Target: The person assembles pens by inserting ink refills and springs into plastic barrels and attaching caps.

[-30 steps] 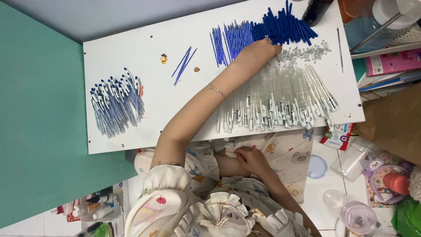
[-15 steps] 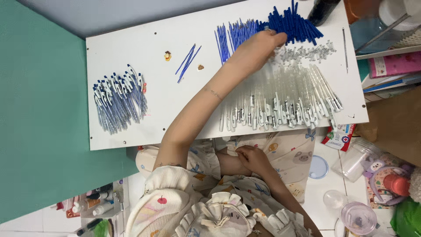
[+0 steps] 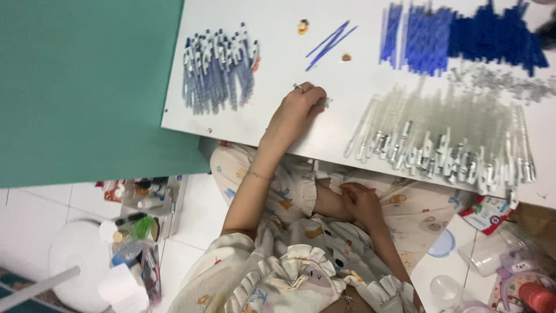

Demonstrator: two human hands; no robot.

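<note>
My left hand [image 3: 295, 111] rests on the white table [image 3: 278, 124] near its front edge. Its fingers are pinched on a small pale pen part [image 3: 322, 102], which is too blurred to name. To its left lies a heap of assembled blue pens [image 3: 217, 72]. Beyond it are two loose blue refills [image 3: 330, 40]. A long row of clear pen barrels [image 3: 446, 139] lies to its right. My right hand [image 3: 360, 204] sits in my lap below the table edge, fingers curled, with nothing seen in it.
Rows of blue refills [image 3: 425, 37], a pile of dark blue parts [image 3: 498, 37] and small grey springs [image 3: 504, 87] lie at the far right. A green panel [image 3: 81, 87] stands to the left. A small rack of bottles [image 3: 136, 232] and plastic containers [image 3: 492, 255] sit on the tiled floor.
My left hand has pulled back from the blue pile at the far right to the table's near middle, now pinching a small part. The view has moved closer and shifted right. My right hand stays in my lap.
</note>
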